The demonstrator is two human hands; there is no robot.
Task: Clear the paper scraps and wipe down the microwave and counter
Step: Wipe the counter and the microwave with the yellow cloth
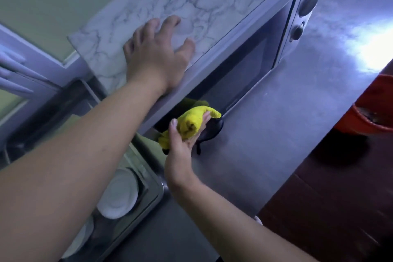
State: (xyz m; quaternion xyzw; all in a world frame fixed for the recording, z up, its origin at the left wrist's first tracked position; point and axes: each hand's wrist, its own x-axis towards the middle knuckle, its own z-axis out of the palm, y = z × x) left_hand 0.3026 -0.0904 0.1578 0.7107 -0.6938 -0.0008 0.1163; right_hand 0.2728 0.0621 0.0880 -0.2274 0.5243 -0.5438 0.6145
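The microwave (244, 66) stands on the steel counter (287, 123), its top covered in a marble pattern. My left hand (155, 55) rests flat on that top near its front left corner, fingers spread. My right hand (182, 136) holds a bunched yellow cloth (191, 123) at the microwave's lower left front corner, just above the counter. A dark round object (212, 132) lies on the counter behind the cloth, partly hidden. No paper scraps show.
A steel sink (127, 187) with white plates (119, 193) lies at lower left. An orange-red tub (376, 108) sits past the counter's right edge, above a dark brown floor (331, 208). A window frame (32, 59) is at left. Two knobs (306, 15) are on the microwave's right side.
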